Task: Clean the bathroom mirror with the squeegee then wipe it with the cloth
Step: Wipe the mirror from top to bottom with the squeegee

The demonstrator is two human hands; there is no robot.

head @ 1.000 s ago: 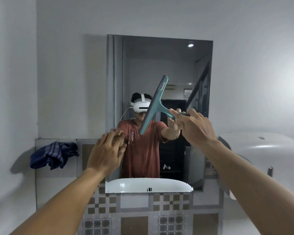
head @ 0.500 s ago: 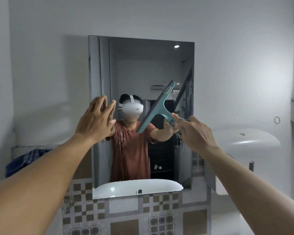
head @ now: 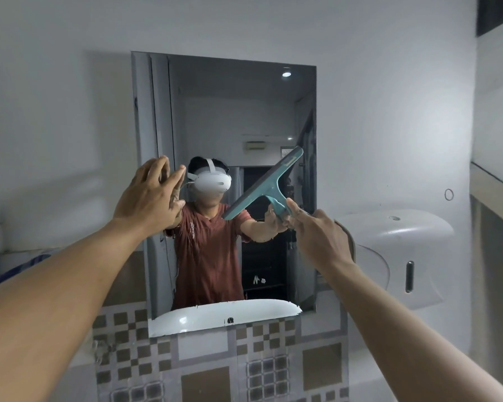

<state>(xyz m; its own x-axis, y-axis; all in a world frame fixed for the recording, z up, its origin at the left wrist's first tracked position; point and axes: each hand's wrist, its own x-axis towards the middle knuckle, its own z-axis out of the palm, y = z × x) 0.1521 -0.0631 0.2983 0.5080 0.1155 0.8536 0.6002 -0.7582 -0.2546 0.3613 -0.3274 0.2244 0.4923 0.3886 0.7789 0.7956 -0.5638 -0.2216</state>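
Note:
A rectangular mirror (head: 230, 117) hangs on the white wall ahead. My right hand (head: 317, 230) grips the handle of a teal squeegee (head: 266, 185), whose blade tilts up to the right in front of the mirror's right half. My left hand (head: 150, 198) is raised at the mirror's left edge, fingers spread, holding nothing. A sliver of the blue checked cloth (head: 21, 269) shows at the left on a ledge, mostly hidden behind my left forearm.
A white wall dispenser (head: 404, 256) is mounted just right of the mirror. Checkered tiles (head: 204, 361) cover the wall below it. A small ring hook (head: 449, 194) sits on the wall at right. A shelf edge (head: 494, 184) juts out at far right.
My left hand rose from the mirror's lower left corner to mid-height on its left edge. The squeegee moved to the right and its blade tilted flatter. The view shifted, hiding most of the cloth.

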